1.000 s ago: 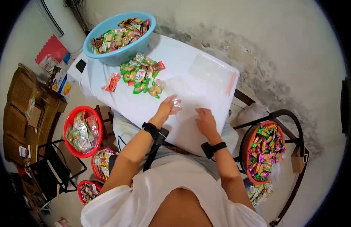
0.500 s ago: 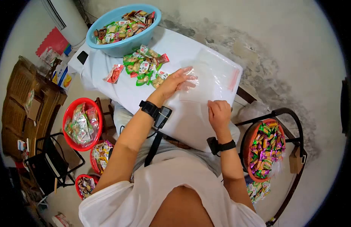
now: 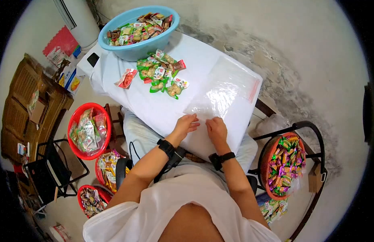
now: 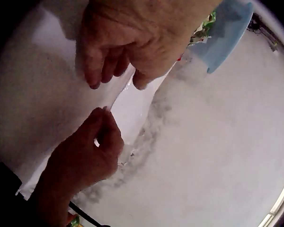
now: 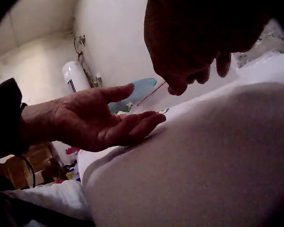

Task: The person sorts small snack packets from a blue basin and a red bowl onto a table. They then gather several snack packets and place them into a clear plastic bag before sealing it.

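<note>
A clear plastic bag (image 3: pixel 219 99) lies near the hands on the white-covered table. My right hand (image 3: pixel 217 130) pinches its near edge between thumb and fingers; the pinch shows in the left wrist view, at the right hand (image 4: pixel 87 153). Just left of it is my left hand (image 3: pixel 186 126), thumb and fingers apart. In the right wrist view the left hand (image 5: pixel 102 116) has its palm up, beside the bag's thin red edge (image 5: pixel 150 93). Wrapped snacks in green and red packs (image 3: pixel 160 74) are piled beyond the left hand, with one red pack (image 3: pixel 126 78) apart.
A blue basin (image 3: pixel 134 51) full of snacks stands at the table's back left, with a dark phone (image 3: pixel 93 59) near it. Red tubs of packets (image 3: pixel 110 133) are on the left. An orange-rimmed basket (image 3: pixel 269 161) of wrapped sweets is at the right, against a black-framed chair (image 3: pixel 318 137).
The left hand went out over the clear plastic, then came back toward the body beside the right hand. The right hand shifted left and now pinches the bag's edge.
</note>
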`<state>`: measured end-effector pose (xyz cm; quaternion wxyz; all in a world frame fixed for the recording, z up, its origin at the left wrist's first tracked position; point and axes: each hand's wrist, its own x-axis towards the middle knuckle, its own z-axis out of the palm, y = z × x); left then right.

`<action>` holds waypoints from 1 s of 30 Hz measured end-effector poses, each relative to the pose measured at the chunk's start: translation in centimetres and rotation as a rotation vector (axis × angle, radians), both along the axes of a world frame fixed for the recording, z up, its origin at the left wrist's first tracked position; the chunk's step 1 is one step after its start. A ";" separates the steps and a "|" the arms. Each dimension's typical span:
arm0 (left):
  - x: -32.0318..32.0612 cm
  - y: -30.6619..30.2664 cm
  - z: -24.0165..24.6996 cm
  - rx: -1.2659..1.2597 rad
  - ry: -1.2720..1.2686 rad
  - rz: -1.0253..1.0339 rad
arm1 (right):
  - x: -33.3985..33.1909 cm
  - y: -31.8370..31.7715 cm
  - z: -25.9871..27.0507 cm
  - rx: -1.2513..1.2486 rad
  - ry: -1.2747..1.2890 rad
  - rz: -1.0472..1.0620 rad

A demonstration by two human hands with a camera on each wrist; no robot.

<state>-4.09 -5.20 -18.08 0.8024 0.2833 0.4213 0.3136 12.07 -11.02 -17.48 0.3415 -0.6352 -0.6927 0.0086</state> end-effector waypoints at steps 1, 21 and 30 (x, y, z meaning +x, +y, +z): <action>0.3 0.3 -0.7 -0.022 0.015 0.018 | 0.1 -0.1 0.0 0.000 -0.001 -0.006; 1.2 -0.9 -0.7 0.140 0.168 0.104 | -0.6 0.2 -0.6 -0.024 0.222 -0.020; 1.2 -0.7 -1.1 0.301 0.320 0.053 | 1.7 2.7 4.1 -0.013 0.013 -0.160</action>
